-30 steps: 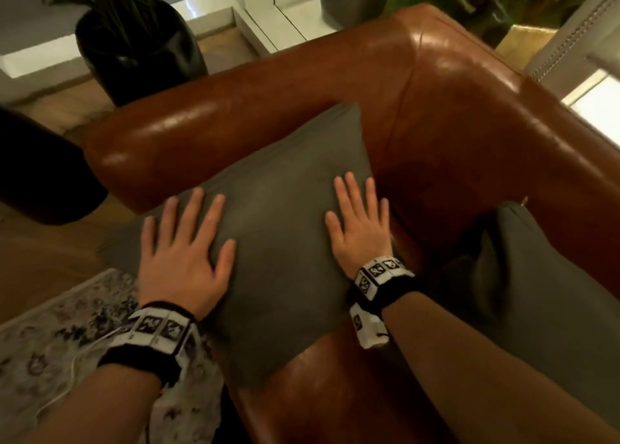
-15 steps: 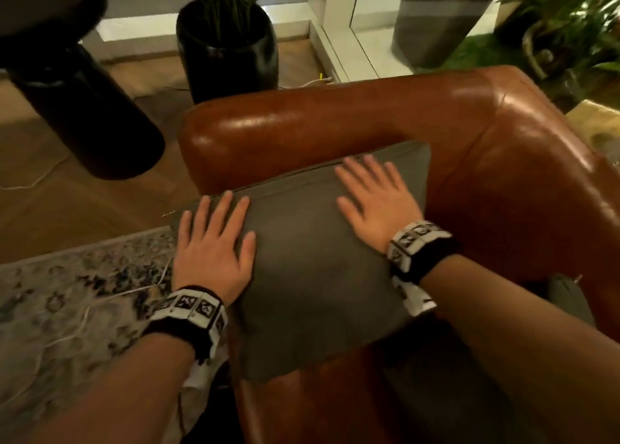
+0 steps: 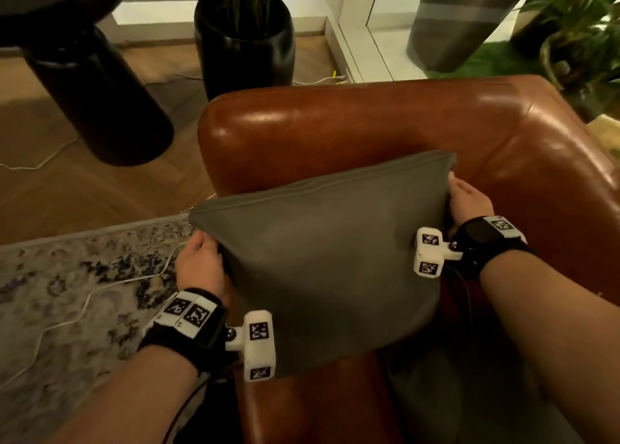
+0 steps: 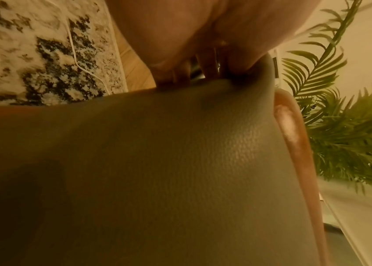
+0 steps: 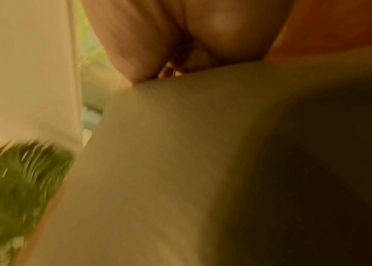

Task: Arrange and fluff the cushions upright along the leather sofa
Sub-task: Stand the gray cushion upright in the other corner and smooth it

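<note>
Her left hand (image 3: 201,265) and right hand (image 3: 468,198) seemingly grasp the grey cushion (image 3: 322,259) by opposite side edges, propped against the sofa (image 3: 369,125) arm.

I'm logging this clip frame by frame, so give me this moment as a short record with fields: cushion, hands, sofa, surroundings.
cushion: grey cushion, held against the sofa's armrest
left hand: grips the cushion's left edge
right hand: grips its right edge
sofa: brown leather sofa
surroundings: black plant pot behind the armrest; patterned rug with a white cable on it
</note>
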`<state>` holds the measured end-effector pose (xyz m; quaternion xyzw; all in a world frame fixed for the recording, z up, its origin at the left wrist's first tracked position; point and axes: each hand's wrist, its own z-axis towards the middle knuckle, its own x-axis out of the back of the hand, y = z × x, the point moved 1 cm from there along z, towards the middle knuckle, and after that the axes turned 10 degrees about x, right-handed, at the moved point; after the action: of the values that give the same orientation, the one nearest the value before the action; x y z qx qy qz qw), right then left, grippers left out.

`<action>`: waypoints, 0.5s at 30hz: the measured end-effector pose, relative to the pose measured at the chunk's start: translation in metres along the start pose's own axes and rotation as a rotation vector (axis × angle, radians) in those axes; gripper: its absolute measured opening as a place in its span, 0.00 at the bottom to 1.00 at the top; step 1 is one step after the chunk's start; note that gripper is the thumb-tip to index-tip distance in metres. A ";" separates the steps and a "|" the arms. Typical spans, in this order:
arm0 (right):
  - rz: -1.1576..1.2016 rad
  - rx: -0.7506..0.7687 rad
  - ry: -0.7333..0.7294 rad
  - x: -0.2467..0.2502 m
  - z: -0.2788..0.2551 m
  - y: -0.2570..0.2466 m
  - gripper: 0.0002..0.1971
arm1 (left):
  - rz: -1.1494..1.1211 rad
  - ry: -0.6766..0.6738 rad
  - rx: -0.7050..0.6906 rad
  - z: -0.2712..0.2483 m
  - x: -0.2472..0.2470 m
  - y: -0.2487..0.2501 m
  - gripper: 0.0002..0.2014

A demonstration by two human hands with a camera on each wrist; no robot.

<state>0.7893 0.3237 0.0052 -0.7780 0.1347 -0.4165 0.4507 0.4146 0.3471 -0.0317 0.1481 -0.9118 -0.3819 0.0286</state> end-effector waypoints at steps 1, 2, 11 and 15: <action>0.016 -0.010 0.038 0.005 0.000 0.000 0.21 | -0.004 0.031 -0.007 0.000 -0.001 0.001 0.11; 0.039 -0.026 0.082 0.011 0.000 0.002 0.20 | 0.006 0.064 -0.024 -0.001 -0.002 0.003 0.09; 0.270 -0.114 0.228 0.034 -0.006 0.015 0.18 | -0.152 0.109 0.054 0.018 -0.011 0.024 0.12; 0.377 -0.063 0.245 0.031 -0.003 0.010 0.17 | -0.195 0.168 0.094 0.024 -0.015 0.017 0.09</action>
<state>0.8077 0.2977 0.0142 -0.6962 0.3444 -0.4118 0.4765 0.4210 0.3790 -0.0354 0.2687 -0.9043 -0.3261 0.0604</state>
